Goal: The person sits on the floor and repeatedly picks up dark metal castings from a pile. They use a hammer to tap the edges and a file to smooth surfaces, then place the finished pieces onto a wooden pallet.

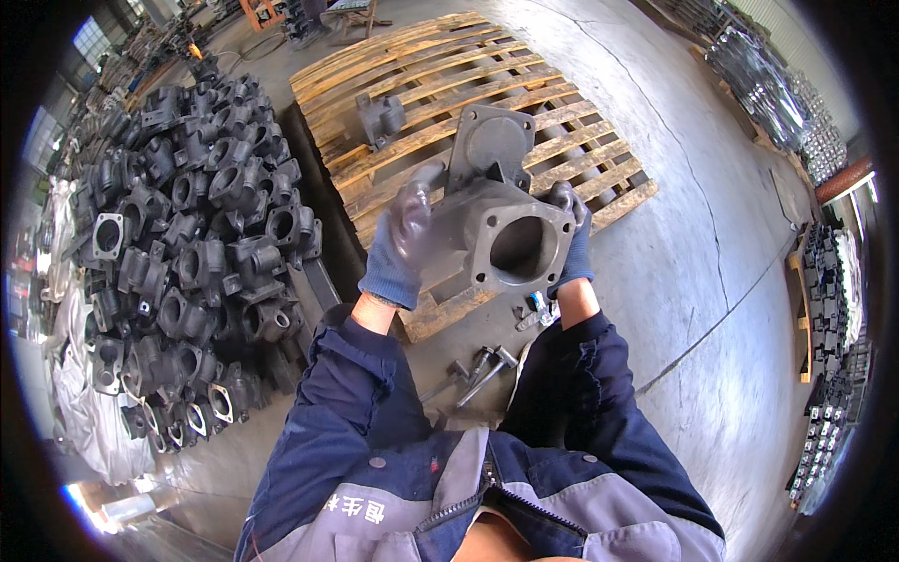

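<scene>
Between my two gloved hands I hold a dark grey flanged metal casting (449, 229) above the near part of a wooden pallet. Its square flange with a wide round opening and corner holes faces me, and a second flange rises at its far end. My left hand (405, 229) is closed round the casting's left side, partly blurred. On the right, my right hand (573, 229) grips the edge behind the near flange; some of its fingers are hidden. A smaller casting (380, 120) stands on the pallet, beyond my left hand.
The slatted wooden pallet (346, 80) lies ahead of me. A big heap of similar castings (187, 253) fills the left. Hammers (482, 370) lie on the floor between my legs, near a small blue-and-white item (536, 304). Stacked metal parts (824, 318) line the right side.
</scene>
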Motion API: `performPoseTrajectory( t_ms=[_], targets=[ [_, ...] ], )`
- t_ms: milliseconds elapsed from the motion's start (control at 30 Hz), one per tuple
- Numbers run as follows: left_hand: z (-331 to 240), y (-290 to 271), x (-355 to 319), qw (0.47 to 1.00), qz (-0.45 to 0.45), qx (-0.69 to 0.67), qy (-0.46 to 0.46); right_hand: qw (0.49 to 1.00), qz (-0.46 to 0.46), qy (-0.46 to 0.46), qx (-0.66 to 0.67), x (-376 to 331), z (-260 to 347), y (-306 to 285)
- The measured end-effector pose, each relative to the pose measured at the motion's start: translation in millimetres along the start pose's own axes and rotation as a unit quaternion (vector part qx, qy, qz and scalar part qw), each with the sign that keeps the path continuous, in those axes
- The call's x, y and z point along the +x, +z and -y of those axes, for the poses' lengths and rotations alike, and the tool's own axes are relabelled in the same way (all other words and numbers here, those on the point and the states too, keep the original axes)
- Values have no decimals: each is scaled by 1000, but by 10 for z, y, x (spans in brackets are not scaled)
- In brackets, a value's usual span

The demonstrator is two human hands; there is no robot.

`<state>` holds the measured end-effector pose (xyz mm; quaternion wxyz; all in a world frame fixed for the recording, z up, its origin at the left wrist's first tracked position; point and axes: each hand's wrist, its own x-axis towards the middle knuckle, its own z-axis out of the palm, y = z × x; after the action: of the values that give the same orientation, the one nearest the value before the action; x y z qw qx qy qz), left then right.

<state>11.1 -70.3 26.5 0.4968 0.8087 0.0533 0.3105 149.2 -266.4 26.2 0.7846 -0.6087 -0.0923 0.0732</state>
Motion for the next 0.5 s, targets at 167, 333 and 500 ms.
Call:
performPoseTrajectory(
  t_ms=[167,333,500],
  targets=[
    [352,-104,-171,999,-10,28,-45,996,8,61,61,-80,59,134],
    [-236,-32,109,998,22,-34,-44,996,1,89,11,-40,65,81],
    [-184,1,103,1000,10,1,6,995,51,40,-75,-39,164,60]
  ],
)
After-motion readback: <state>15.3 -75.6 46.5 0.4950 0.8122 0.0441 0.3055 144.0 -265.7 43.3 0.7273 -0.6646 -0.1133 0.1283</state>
